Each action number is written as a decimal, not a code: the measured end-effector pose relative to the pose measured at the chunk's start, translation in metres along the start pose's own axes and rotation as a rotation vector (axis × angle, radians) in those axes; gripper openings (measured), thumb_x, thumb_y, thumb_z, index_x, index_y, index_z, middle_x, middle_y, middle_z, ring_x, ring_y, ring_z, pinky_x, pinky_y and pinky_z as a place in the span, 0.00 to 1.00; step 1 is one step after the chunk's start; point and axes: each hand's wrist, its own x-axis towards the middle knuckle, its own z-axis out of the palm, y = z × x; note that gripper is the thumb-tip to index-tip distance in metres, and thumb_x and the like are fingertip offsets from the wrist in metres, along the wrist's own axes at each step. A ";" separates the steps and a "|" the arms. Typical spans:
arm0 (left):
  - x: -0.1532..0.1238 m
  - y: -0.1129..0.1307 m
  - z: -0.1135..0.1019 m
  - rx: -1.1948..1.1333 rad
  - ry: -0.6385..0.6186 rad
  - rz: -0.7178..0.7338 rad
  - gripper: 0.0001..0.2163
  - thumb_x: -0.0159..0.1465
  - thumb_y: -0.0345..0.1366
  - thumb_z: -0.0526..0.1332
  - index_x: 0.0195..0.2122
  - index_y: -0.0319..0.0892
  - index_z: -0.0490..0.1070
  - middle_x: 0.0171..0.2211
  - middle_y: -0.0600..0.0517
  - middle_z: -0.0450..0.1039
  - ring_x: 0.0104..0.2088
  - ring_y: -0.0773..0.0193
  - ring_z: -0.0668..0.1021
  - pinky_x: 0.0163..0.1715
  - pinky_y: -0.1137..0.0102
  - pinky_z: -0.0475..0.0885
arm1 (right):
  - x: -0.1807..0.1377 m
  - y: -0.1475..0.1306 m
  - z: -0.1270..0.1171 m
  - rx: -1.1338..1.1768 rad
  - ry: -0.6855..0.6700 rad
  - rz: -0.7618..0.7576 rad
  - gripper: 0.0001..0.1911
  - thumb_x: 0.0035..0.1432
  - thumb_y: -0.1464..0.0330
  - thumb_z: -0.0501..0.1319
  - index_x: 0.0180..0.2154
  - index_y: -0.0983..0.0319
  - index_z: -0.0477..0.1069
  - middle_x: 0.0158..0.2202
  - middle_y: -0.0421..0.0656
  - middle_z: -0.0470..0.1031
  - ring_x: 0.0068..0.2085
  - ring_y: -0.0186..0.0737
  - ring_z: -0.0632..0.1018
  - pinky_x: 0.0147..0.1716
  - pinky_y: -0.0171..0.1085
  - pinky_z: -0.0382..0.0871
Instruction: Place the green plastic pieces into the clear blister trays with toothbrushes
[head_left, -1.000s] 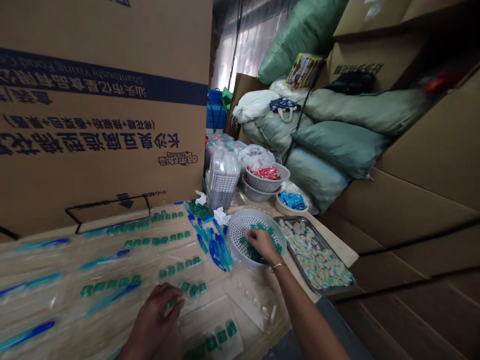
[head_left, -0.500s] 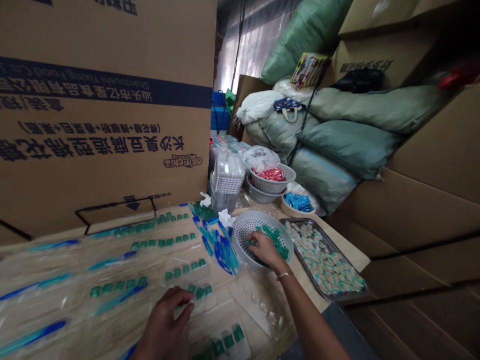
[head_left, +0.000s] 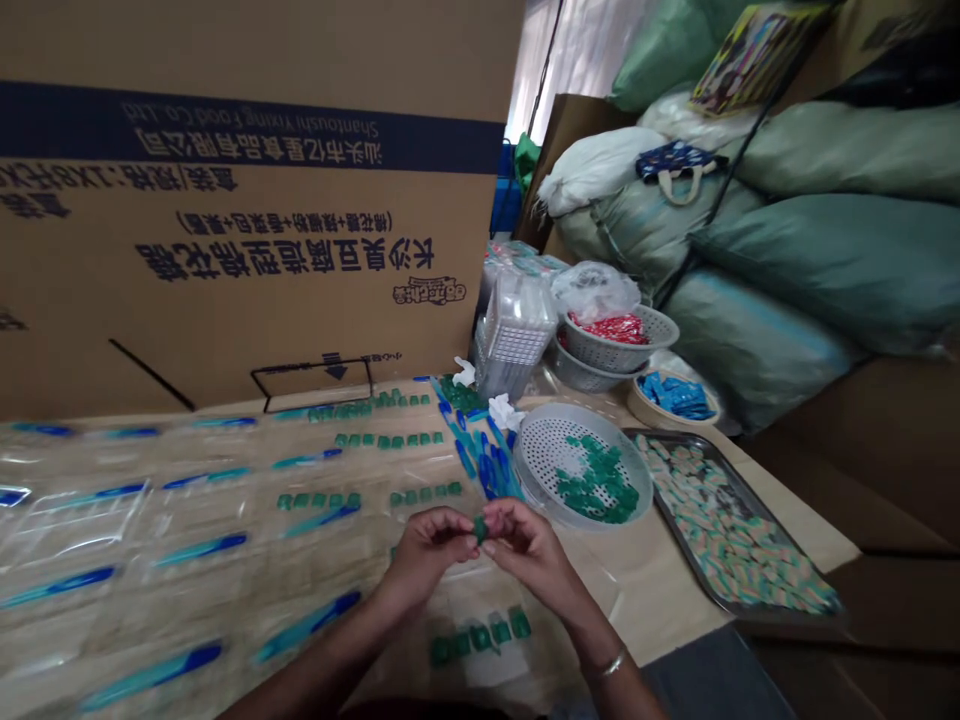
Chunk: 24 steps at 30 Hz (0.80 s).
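Observation:
My left hand and my right hand meet above the table, fingertips pinched together on a small green candy piece. Below them a clear plastic tray holds a short row of green pieces. To the right, the round grey colander holds a heap of loose green pieces. Rows of clear trays with green pieces and blue toothbrush-shaped sticks cover the table on the left.
A metal tray of pastel candies lies at the right edge. Behind it stand a basket of red packets, a bowl of blue packets and stacked clear trays. A large cardboard box walls the back; green sacks pile up at the right.
My right hand left the colander and my left hand lifted off the trays; both came together in front of me on a green piece. The view shifted left and closer.

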 end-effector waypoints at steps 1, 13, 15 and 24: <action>-0.002 0.002 -0.002 -0.037 -0.010 -0.030 0.12 0.39 0.36 0.73 0.23 0.39 0.74 0.18 0.56 0.73 0.20 0.70 0.74 0.25 0.75 0.67 | 0.001 0.001 0.001 0.065 -0.030 0.045 0.16 0.49 0.62 0.66 0.40 0.58 0.69 0.32 0.40 0.70 0.34 0.36 0.71 0.35 0.35 0.66; -0.050 -0.015 -0.037 0.028 -0.289 -0.212 0.14 0.44 0.44 0.71 0.24 0.38 0.73 0.20 0.54 0.71 0.22 0.69 0.71 0.26 0.73 0.63 | -0.034 0.018 0.036 0.262 -0.331 0.149 0.14 0.48 0.61 0.63 0.25 0.60 0.59 0.24 0.35 0.61 0.25 0.31 0.65 0.25 0.31 0.57; -0.052 -0.015 -0.043 0.147 -0.215 -0.071 0.15 0.45 0.45 0.70 0.22 0.38 0.72 0.20 0.55 0.68 0.23 0.70 0.69 0.27 0.74 0.62 | -0.035 0.018 0.046 0.229 -0.266 0.102 0.15 0.47 0.63 0.63 0.23 0.60 0.57 0.25 0.36 0.61 0.27 0.32 0.64 0.27 0.31 0.57; -0.055 -0.017 -0.047 0.017 -0.120 -0.047 0.14 0.44 0.43 0.71 0.19 0.38 0.70 0.19 0.56 0.65 0.23 0.70 0.66 0.27 0.74 0.60 | -0.035 0.021 0.060 0.318 -0.157 0.146 0.18 0.45 0.60 0.65 0.23 0.59 0.56 0.22 0.34 0.58 0.23 0.30 0.59 0.23 0.30 0.54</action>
